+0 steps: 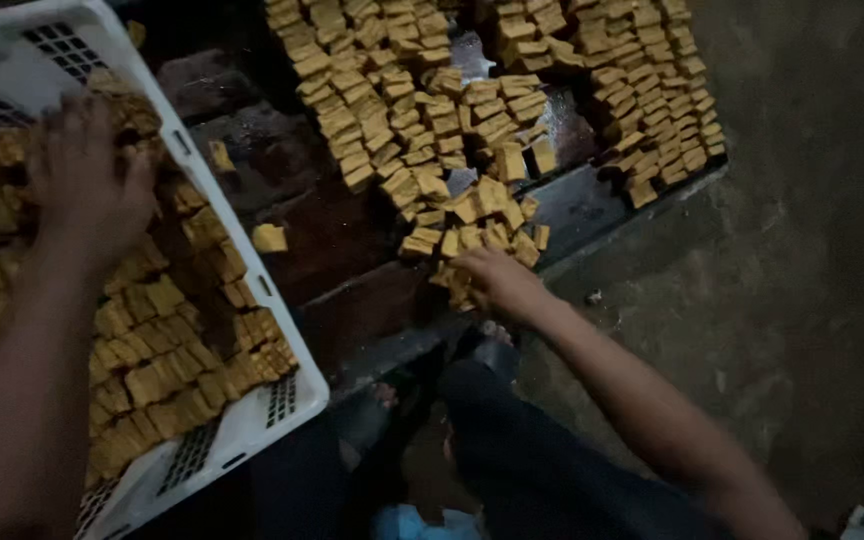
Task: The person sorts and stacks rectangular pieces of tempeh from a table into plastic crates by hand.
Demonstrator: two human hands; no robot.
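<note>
Looking down from the head camera, I see my own dark-trousered legs [512, 450] nearest, with a foot in a sandal [377, 400] on the grey concrete floor [802, 300]. At my left side a white perforated plastic crate [252, 420] sits tilted, filled with small golden-brown rectangular blocks [162, 380] packed in rough rows. My left hand [87, 185] lies flat on top of the blocks in the crate, fingers spread and pressing down, not pinching anything that I can make out.

Further ahead, my right hand [497, 280] reaches onto the near edge of a dark wet wooden desk [342, 240]. Its fingers curl over a few loose blocks at the foot of a jumbled pile of the same golden-brown pieces [472, 215]; whether they are actually gripped I cannot tell, since the fingertips are hidden among them. One single block [270, 238] lies alone on the desk, just beside the crate wall, and another stray block [219, 157] sits a little beyond it.

Farthest off, neat long rows of blocks [372, 90] cover the desk, and more rows [652, 90] run along its right edge.
</note>
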